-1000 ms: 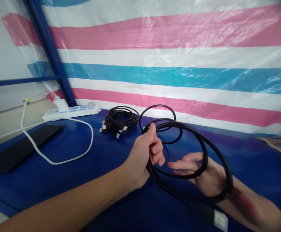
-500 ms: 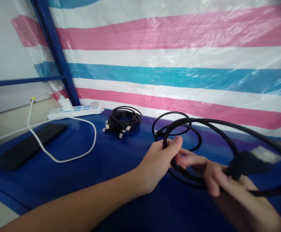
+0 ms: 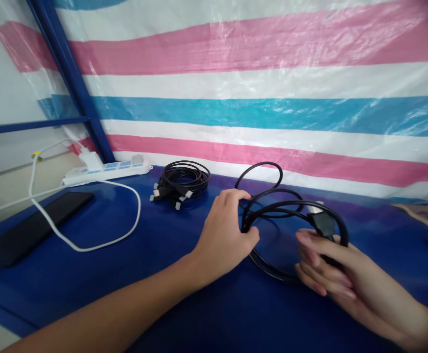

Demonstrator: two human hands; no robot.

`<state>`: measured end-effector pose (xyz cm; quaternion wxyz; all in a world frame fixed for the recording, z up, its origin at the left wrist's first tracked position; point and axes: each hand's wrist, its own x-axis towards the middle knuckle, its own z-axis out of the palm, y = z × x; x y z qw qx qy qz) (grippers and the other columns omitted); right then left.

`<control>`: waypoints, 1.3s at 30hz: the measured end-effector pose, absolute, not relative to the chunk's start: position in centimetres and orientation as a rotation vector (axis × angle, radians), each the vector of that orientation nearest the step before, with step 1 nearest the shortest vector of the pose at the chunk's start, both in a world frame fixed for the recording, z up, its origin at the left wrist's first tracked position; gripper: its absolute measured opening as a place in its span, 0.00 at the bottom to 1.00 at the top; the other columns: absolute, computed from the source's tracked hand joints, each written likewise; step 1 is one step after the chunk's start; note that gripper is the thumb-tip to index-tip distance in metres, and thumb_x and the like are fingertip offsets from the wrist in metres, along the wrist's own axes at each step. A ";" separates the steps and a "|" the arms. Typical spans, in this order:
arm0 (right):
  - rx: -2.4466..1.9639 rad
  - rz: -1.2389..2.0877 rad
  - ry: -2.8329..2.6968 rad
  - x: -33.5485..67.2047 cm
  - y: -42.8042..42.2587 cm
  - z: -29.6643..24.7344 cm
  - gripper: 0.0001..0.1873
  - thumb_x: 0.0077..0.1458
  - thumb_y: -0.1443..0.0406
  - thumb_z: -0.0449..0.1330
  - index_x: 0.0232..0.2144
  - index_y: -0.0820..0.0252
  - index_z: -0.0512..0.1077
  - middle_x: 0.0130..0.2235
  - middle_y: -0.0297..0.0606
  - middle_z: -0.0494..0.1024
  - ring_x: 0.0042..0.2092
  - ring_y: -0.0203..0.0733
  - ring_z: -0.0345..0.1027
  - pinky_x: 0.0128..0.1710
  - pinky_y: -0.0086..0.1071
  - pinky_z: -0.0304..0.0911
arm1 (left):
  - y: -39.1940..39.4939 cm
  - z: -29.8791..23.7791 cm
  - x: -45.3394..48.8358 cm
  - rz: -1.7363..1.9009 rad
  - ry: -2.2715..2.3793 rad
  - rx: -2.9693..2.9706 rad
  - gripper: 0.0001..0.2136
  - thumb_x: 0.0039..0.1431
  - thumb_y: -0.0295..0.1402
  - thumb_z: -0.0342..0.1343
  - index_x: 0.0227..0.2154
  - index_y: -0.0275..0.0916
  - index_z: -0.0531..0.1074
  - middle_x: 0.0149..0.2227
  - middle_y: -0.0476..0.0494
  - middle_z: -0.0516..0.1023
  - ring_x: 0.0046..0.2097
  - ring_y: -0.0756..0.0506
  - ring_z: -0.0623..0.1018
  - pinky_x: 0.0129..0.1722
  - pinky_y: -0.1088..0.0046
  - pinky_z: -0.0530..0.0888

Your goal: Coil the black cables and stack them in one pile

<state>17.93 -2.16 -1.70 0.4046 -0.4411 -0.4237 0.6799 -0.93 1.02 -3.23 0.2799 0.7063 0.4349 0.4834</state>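
A black cable point(image 3: 273, 210) lies in several loose loops over the blue table point(image 3: 125, 274), held between both hands. My left hand point(image 3: 226, 230) grips the left side of the loops, fingers curled round the strands. My right hand point(image 3: 332, 272) holds the right side of the coil, just below the cable's black plug point(image 3: 323, 223) with its pale metal tip. One loop sticks out toward the back wall.
A bundle of coiled black cables point(image 3: 182, 180) with pale plugs lies behind my left hand. At the back left sits a white power strip point(image 3: 107, 170) with a white cord point(image 3: 89, 245) looping over the table. A flat black device point(image 3: 26, 228) lies at the left edge. A striped tarp hangs behind.
The big wide loop has been drawn in to a smaller coil. My right hand moved from inside the loop to gripping the coil near the plug. My left hand stayed on the strands.
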 end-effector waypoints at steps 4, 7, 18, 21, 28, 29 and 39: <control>-1.166 1.707 -1.120 18.1 -2.2 -2.0 0.16 0.51 0.56 0.62 0.18 0.57 0.66 0.12 0.22 0.48 0.16 0.30 0.38 0.23 0.31 0.57 | 1.0 -3.4 -0.7 0.917 0.846 1.425 0.13 0.58 0.39 0.51 0.43 0.38 0.64 0.24 0.52 0.69 0.29 0.49 0.74 0.38 0.66 0.70; -1.267 1.576 -1.234 18.0 -1.9 -2.3 0.11 0.51 0.56 0.62 0.27 0.57 0.69 0.15 0.24 0.58 0.18 0.32 0.53 0.30 0.33 0.62 | 0.6 -3.1 -0.5 0.890 0.613 1.146 0.12 0.61 0.42 0.49 0.33 0.37 0.65 0.14 0.62 0.51 0.16 0.56 0.59 0.29 0.72 0.70; -1.289 1.349 -1.379 17.4 -2.0 -3.7 0.15 0.53 0.54 0.61 0.41 0.53 0.68 0.36 0.33 0.76 0.43 0.42 0.69 0.46 0.33 0.62 | 0.9 -2.2 -1.0 1.030 0.616 0.978 0.10 0.58 0.37 0.53 0.29 0.35 0.66 0.16 0.57 0.61 0.19 0.57 0.63 0.28 0.77 0.70; -1.232 1.411 -1.178 17.3 -2.0 -3.1 0.12 0.53 0.56 0.60 0.38 0.53 0.69 0.23 0.29 0.71 0.30 0.38 0.69 0.34 0.29 0.66 | 0.3 -2.1 -0.6 1.011 0.597 1.007 0.11 0.51 0.34 0.60 0.34 0.36 0.66 0.19 0.56 0.66 0.20 0.54 0.69 0.25 0.75 0.73; -1.203 1.545 -1.170 17.6 -2.3 -1.7 0.12 0.49 0.55 0.63 0.30 0.55 0.69 0.09 0.25 0.60 0.14 0.37 0.59 0.19 0.30 0.62 | -0.9 -1.4 -0.2 0.970 0.598 0.890 0.17 0.51 0.29 0.56 0.44 0.42 0.59 0.24 0.58 0.66 0.15 0.55 0.66 0.15 0.76 0.70; -1.232 1.552 -1.236 17.6 -2.3 -1.9 0.12 0.50 0.55 0.63 0.31 0.56 0.69 0.09 0.25 0.60 0.15 0.37 0.60 0.21 0.31 0.64 | -0.8 -1.3 -0.4 0.955 0.654 0.912 0.16 0.51 0.29 0.55 0.43 0.42 0.59 0.23 0.58 0.66 0.15 0.56 0.64 0.13 0.79 0.67; -1.281 0.996 -1.627 18.2 -1.8 -3.2 0.15 0.53 0.51 0.58 0.40 0.49 0.65 0.26 0.29 0.73 0.18 0.37 0.66 0.20 0.31 0.64 | -0.1 -1.1 -1.4 0.847 0.739 1.026 0.11 0.50 0.37 0.59 0.29 0.41 0.61 0.21 0.58 0.58 0.15 0.60 0.51 0.12 0.85 0.52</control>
